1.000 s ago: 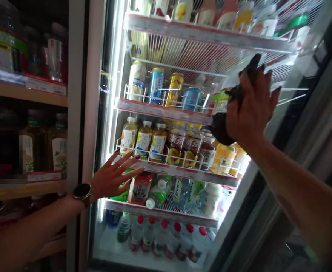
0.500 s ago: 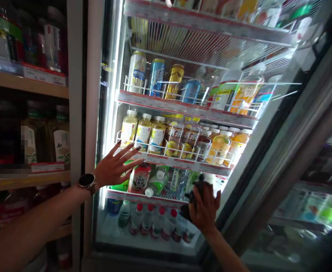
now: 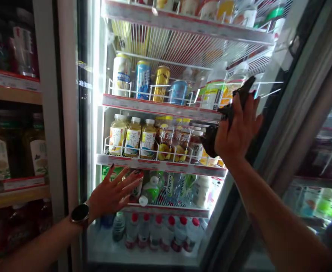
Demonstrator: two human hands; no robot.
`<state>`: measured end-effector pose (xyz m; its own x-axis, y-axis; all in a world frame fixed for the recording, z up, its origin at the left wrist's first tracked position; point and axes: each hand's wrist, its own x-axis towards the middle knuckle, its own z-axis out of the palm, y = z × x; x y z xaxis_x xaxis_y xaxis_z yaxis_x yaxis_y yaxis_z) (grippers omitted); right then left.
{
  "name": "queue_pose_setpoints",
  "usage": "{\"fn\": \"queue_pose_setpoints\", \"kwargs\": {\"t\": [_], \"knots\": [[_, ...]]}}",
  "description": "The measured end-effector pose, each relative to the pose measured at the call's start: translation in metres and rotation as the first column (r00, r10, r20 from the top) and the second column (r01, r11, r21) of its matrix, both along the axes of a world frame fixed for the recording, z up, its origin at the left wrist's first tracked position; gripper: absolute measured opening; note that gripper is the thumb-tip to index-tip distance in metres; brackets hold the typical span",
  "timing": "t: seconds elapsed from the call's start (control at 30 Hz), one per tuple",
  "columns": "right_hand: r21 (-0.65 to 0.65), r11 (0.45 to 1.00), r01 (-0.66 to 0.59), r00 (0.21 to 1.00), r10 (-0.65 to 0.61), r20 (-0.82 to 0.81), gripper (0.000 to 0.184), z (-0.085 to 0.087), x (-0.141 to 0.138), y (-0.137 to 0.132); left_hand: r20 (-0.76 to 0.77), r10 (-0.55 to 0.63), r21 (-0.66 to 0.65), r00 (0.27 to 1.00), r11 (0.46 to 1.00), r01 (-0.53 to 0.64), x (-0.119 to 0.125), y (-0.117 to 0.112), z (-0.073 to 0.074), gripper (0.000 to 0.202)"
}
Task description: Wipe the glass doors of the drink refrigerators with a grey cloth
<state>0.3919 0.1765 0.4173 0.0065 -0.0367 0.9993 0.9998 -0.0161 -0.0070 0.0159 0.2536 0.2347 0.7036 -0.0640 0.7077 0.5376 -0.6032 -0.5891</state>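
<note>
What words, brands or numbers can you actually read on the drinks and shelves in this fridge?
"茶" on the labels of the tea bottles in the glass-door drinks fridge.
Too small or blurred to read: the red-edged shelf price strips, the drink cans and the lower-shelf bottle labels.

Before me in the lit glass-door cooler [image 3: 68, 113], a white wire shelf with a red-edged strip [image 3: 160, 105] carries silver, blue and gold drink cans [image 3: 142, 79]; the next wire shelf down [image 3: 160, 164] carries yellow-labelled tea bottles [image 3: 132, 136]. On my left, a pale wooden shelf [image 3: 13, 197] bears dark white-labelled bottles [image 3: 37, 158].
</note>
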Motion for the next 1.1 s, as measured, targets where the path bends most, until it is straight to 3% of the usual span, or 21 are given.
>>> {"fn": "queue_pose_setpoints", "kwargs": {"t": [0.07, 0.13, 0.27, 0.4, 0.47, 0.5, 0.57, 0.63, 0.8, 0.87, 0.9, 0.93, 1.0, 1.1], "knots": [[0.028, 1.000, -0.004, 1.000, 0.004, -0.020, 0.060, -0.038, 0.001, -0.004, 0.003, 0.005, -0.001, 1.000, 1.000, -0.005, 0.001, 0.002, -0.003, 0.064], [0.052, 0.999, -0.001, 0.998, 0.004, -0.058, 0.061, -0.088, 0.007, -0.007, -0.004, 0.004, -0.002, 1.000, 1.000, -0.004, 0.001, 0.004, -0.003, 0.065], [-0.006, 1.000, 0.025, 0.982, -0.026, -0.189, 0.069, -0.203, 0.018, -0.017, 0.009, -0.017, -0.001, 1.000, 1.000, 0.017, 0.000, 0.003, -0.001, 0.062], [-0.132, 0.991, -0.020, 0.967, -0.015, -0.254, 0.080, -0.315, 0.006, -0.038, 0.013, -0.039, -0.003, 0.999, 0.999, 0.040, -0.001, 0.002, -0.001, 0.063], [-0.185, 0.982, -0.035, 0.974, -0.008, -0.228, 0.081, -0.349, -0.004, -0.049, 0.020, -0.042, 0.006, 0.999, 0.999, 0.042, -0.001, 0.002, -0.002, 0.065], [-0.201, 0.979, -0.036, 0.977, -0.008, -0.211, 0.082, -0.356, -0.008, -0.052, 0.024, -0.037, 0.007, 0.999, 0.999, 0.037, -0.002, 0.002, -0.002, 0.065], [-0.226, 0.973, -0.035, 0.984, -0.006, -0.177, 0.082, -0.346, -0.010, -0.052, 0.023, -0.027, 0.002, 0.999, 1.000, 0.027, -0.003, 0.002, -0.003, 0.064], [-0.241, 0.970, -0.035, 0.989, -0.001, -0.145, 0.081, -0.305, -0.007, -0.044, 0.024, -0.020, -0.006, 1.000, 1.000, 0.020, -0.004, 0.002, -0.003, 0.061], [-0.133, 0.991, -0.031, 0.999, 0.034, 0.021, 0.065, -0.127, -0.009, -0.009, 0.017, -0.033, -0.001, 0.999, 0.999, 0.033, -0.003, 0.003, -0.003, 0.060], [-0.086, 0.996, -0.035, 0.996, 0.042, 0.080, 0.061, -0.072, -0.025, 0.003, 0.019, -0.041, 0.006, 0.999, 0.999, 0.041, -0.003, 0.004, -0.004, 0.061], [-0.065, 0.997, -0.037, 0.993, 0.044, 0.109, 0.060, -0.056, -0.035, 0.007, 0.019, -0.036, 0.007, 0.999, 0.999, 0.036, -0.003, 0.004, -0.004, 0.062], [-0.053, 0.998, -0.041, 0.989, 0.048, 0.138, 0.060, -0.048, -0.047, 0.011, 0.020, -0.028, 0.008, 0.999, 1.000, 0.028, -0.003, 0.004, -0.005, 0.062], [-0.052, 0.997, -0.051, 0.980, 0.060, 0.192, 0.062, -0.056, -0.068, 0.015, 0.014, -0.016, 0.007, 1.000, 1.000, 0.016, -0.003, 0.004, -0.005, 0.063], [-0.112, 0.991, -0.067, 0.963, 0.093, 0.254, 0.065, -0.110, -0.091, 0.015, 0.017, -0.023, 0.011, 1.000, 1.000, 0.023, -0.003, 0.004, -0.005, 0.062]]}}
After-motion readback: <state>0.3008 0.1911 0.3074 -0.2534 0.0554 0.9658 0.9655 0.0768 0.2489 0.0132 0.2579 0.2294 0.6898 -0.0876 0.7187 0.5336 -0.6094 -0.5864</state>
